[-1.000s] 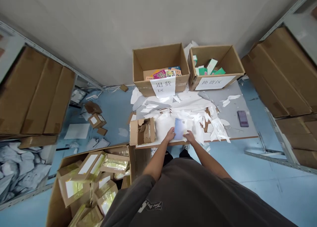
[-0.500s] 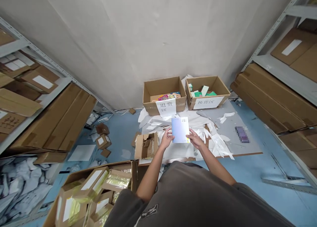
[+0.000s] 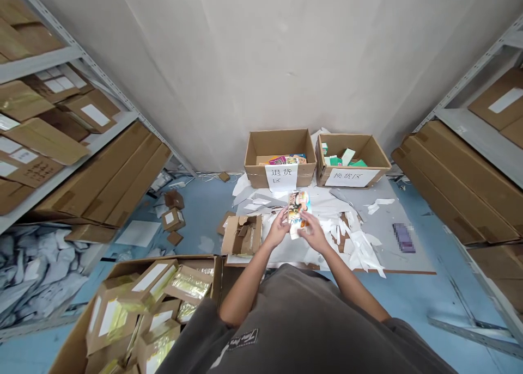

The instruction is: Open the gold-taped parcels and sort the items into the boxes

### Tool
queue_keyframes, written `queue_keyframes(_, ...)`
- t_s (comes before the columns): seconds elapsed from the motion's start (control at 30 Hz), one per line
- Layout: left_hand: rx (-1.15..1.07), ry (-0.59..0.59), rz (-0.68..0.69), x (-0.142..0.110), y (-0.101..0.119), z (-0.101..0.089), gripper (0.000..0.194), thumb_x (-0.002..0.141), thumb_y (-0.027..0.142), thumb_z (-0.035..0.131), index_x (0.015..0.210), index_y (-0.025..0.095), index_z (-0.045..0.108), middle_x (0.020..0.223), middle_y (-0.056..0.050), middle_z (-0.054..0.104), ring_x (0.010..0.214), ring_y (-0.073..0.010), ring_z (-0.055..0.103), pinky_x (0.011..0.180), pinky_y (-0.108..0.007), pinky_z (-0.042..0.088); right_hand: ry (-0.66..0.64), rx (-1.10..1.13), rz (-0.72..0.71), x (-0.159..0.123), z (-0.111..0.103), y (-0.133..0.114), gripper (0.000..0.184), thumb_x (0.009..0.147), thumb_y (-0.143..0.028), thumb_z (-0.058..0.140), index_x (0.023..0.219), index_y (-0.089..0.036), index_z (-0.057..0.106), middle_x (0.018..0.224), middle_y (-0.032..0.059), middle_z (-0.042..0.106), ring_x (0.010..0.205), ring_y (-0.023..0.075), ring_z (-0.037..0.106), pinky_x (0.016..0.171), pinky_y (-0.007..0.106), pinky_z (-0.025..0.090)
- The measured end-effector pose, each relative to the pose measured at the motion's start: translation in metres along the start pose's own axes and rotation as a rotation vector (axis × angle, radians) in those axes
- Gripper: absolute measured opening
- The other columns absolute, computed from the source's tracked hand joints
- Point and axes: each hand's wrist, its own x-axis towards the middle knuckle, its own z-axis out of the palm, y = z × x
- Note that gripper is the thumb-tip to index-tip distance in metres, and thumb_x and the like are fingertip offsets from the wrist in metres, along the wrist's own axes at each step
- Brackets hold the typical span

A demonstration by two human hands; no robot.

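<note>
Paper scraps (image 3: 355, 238) crowd right; torn carton (image 3: 242, 235) blocks left; boxes (image 3: 280, 157) ahead.

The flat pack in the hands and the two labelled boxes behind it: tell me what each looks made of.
Flat pack, held by left hand and right hand: likely printed card or glossy film; colourful face, too small to settle.
Two labelled boxes: plain brown corrugated cardboard, matte, with white paper signs.

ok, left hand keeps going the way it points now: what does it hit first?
Likely the left carton with the hanging paper label, past paper scraps on the table. The left hand, with the right hand, holds a small colourful packet. Depth is unclear.
</note>
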Motion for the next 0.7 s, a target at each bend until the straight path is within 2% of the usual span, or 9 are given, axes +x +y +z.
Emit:
queue_keyframes(0.03, -0.024, -0.057, -0.036, 0.001, 0.005, -0.007, 0.092, 0.081, 0.031, 0.082, 0.163, 0.028, 0.042, 0.155, -0.018, 0.056, 0.127, -0.0305, 0.065, 0.090, -0.034, 0.058, 0.105, 0.007, 0.066, 0.003, -0.005, 0.002, 0.064, 0.080, -0.042, 0.075, 0.142, -0.029, 0.065, 0.154, 0.0109, 0.057, 0.146, 0.0355, 0.047, 0.120, 0.057, 0.040)
queue_keyframes(0.1, -0.066, -0.153, -0.110, 0.003, 0.011, -0.017, 0.091, 0.080, 0.033, 0.083, 0.162, 0.026, 0.044, 0.148, -0.019, 0.062, 0.115, -0.0300, 0.070, 0.082, -0.033, 0.059, 0.248, 0.103, 0.247, 0.007, -0.014, 0.006, 0.071, 0.074, -0.043, 0.078, 0.142, -0.027, 0.062, 0.148, 0.0138, 0.060, 0.135, 0.0370, 0.057, 0.110, 0.057, 0.050)
queue_keyframes(0.2, -0.108, -0.164, -0.159, 0.003, 0.011, -0.023, 0.101, 0.077, 0.033, 0.085, 0.165, 0.028, 0.036, 0.140, -0.017, 0.069, 0.107, -0.0262, 0.073, 0.079, -0.030, 0.057, 0.255, 0.357, 0.458, 0.007, -0.020, 0.009, 0.086, 0.064, -0.040, 0.084, 0.145, -0.029, 0.055, 0.136, 0.0127, 0.066, 0.116, 0.0336, 0.068, 0.090, 0.047, 0.061)
queue_keyframes(0.27, -0.124, -0.132, -0.159, 0.001, 0.007, -0.023, 0.107, 0.077, 0.034, 0.085, 0.168, 0.030, 0.030, 0.140, -0.016, 0.069, 0.107, -0.0249, 0.073, 0.079, -0.029, 0.056, 0.245, 0.472, 0.526, 0.002, -0.019, 0.006, 0.092, 0.060, -0.037, 0.087, 0.145, -0.032, 0.052, 0.129, 0.0093, 0.069, 0.109, 0.0311, 0.072, 0.082, 0.042, 0.062)
queue_keyframes(0.33, -0.131, -0.100, -0.145, -0.001, 0.001, -0.021, 0.106, 0.077, 0.036, 0.085, 0.168, 0.029, 0.031, 0.145, -0.017, 0.066, 0.110, -0.0259, 0.072, 0.081, -0.030, 0.056, 0.231, 0.545, 0.571, -0.004, -0.017, 0.002, 0.092, 0.058, -0.035, 0.089, 0.142, -0.033, 0.051, 0.120, 0.0065, 0.073, 0.103, 0.0295, 0.074, 0.078, 0.039, 0.062)
queue_keyframes(0.43, -0.133, -0.056, -0.115, -0.003, -0.005, -0.020, 0.098, 0.079, 0.040, 0.084, 0.164, 0.023, 0.039, 0.150, -0.020, 0.061, 0.118, -0.0295, 0.069, 0.087, -0.035, 0.057, 0.123, 0.654, 0.589, -0.011, -0.017, -0.004, 0.076, 0.057, -0.033, 0.089, 0.126, -0.029, 0.059, 0.107, 0.0053, 0.078, 0.097, 0.0291, 0.076, 0.081, 0.039, 0.061)
queue_keyframes(0.53, -0.046, -0.008, -0.052, -0.002, -0.006, -0.019, 0.089, 0.080, 0.039, 0.084, 0.159, 0.020, 0.048, 0.152, -0.020, 0.059, 0.129, -0.0321, 0.064, 0.102, -0.043, 0.054, 0.031, 0.695, 0.543, -0.012, -0.022, -0.008, 0.062, 0.057, -0.034, 0.090, 0.112, -0.027, 0.062, 0.101, 0.0050, 0.080, 0.096, 0.0296, 0.077, 0.085, 0.041, 0.062)
queue_keyframes(0.63, 0.189, 0.161, 0.062, -0.002, -0.004, -0.008, 0.073, 0.081, 0.036, 0.083, 0.150, 0.025, 0.059, 0.155, -0.016, 0.056, 0.138, -0.0320, 0.056, 0.112, -0.048, 0.048, 0.062, 0.626, 0.438, -0.010, -0.025, -0.013, 0.059, 0.065, -0.039, 0.088, 0.117, -0.028, 0.063, 0.108, 0.0054, 0.080, 0.099, 0.0296, 0.077, 0.087, 0.044, 0.062)
queue_keyframes(0.7, 0.278, 0.169, 0.083, -0.005, -0.003, 0.007, 0.068, 0.083, 0.037, 0.082, 0.148, 0.027, 0.062, 0.156, -0.014, 0.054, 0.135, -0.0320, 0.058, 0.109, -0.048, 0.052, 0.067, 0.534, 0.338, -0.010, -0.021, -0.019, 0.057, 0.072, -0.041, 0.085, 0.125, -0.030, 0.064, 0.119, 0.0067, 0.078, 0.104, 0.0293, 0.076, 0.091, 0.046, 0.062)
